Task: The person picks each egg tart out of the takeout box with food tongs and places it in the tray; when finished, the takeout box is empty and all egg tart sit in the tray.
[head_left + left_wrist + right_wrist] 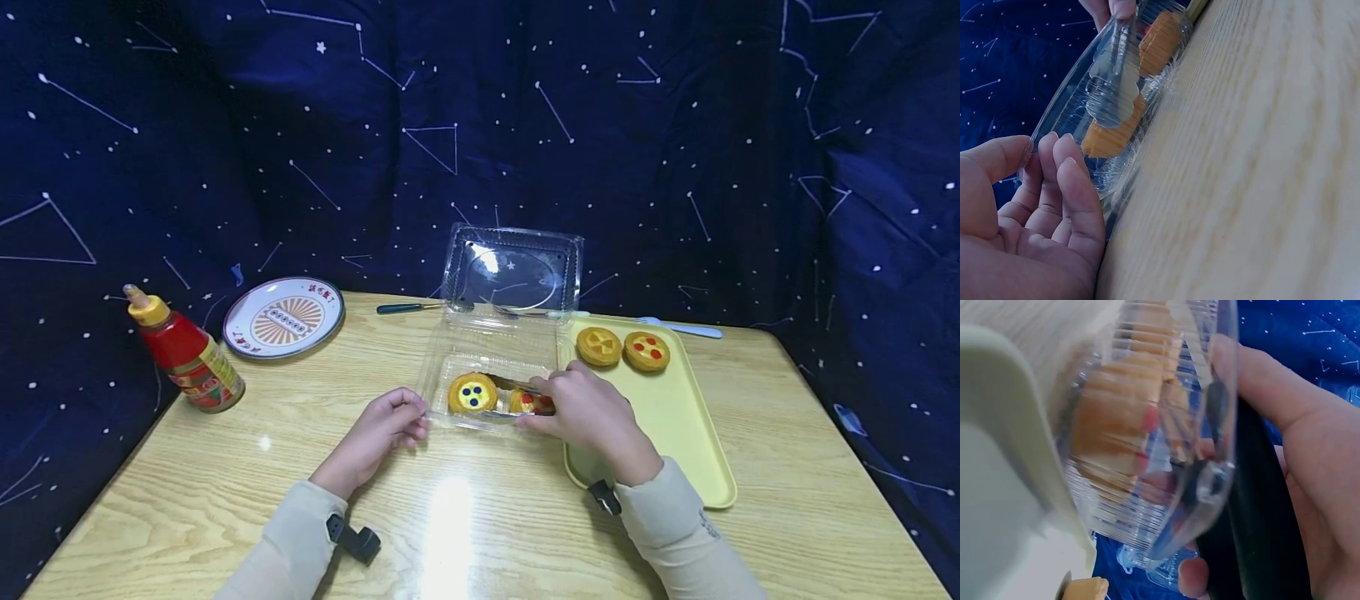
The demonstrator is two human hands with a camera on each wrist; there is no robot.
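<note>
My left hand pinches the near left rim of a clear hinged container between thumb and fingers, as the left wrist view also shows. The container's lid stands raised at the back. Inside lie a tart with blue dots and, to its right, a tart with red dots. My right hand grips tongs by their dark handles over the container's right side. The tongs' pale tips are beside the blue-dotted tart; whether they touch it, I cannot tell.
A yellow tray at the right bears two tarts near its back edge. A blue fork lies behind it. At the left stand a red bottle and a patterned plate. A dark-handled utensil lies at the back edge.
</note>
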